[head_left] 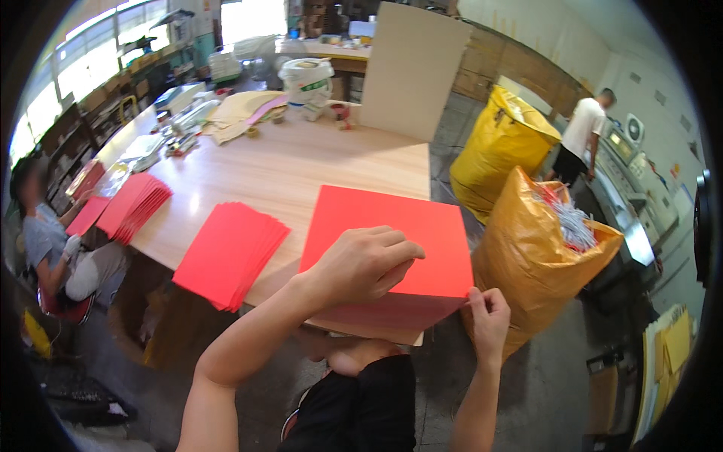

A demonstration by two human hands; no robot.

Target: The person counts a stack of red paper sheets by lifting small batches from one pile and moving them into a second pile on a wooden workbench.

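The fingers (399, 252) of the left hand (361, 264) are curling loosely and pressing down on the top of a stack of large red sheets (384, 241); they are resting on it, not closing around anything. The right hand (488, 313) is sitting at the near right corner of the same stack, its fingers narrowed to a pinch on the edge of the sheets there. How many sheets are in that pinch cannot be told.

The stack is lying at the near edge of the wooden worktop (301, 162), its near side overhanging toward the person's lap, with a tan board showing just beneath it. To its left, a fanned pile of smaller red sheets (230, 252) is lying near the worktop's edge, apart from the large stack. Further left, a second fanned red pile (134, 205) is resting beside a seated person (45, 241).

To the right, off the worktop, an orange sack (538, 260) is standing filled with paper trimmings, and a yellow sack (501, 147) is standing behind it. A second person (584, 135) is standing at a machine beyond. A white bucket (307, 81) and loose cream sheets (241, 109) are occupying the far end of the worktop.

Judging by this layout, two fanned piles look finished, while the large stack appears barely begun.
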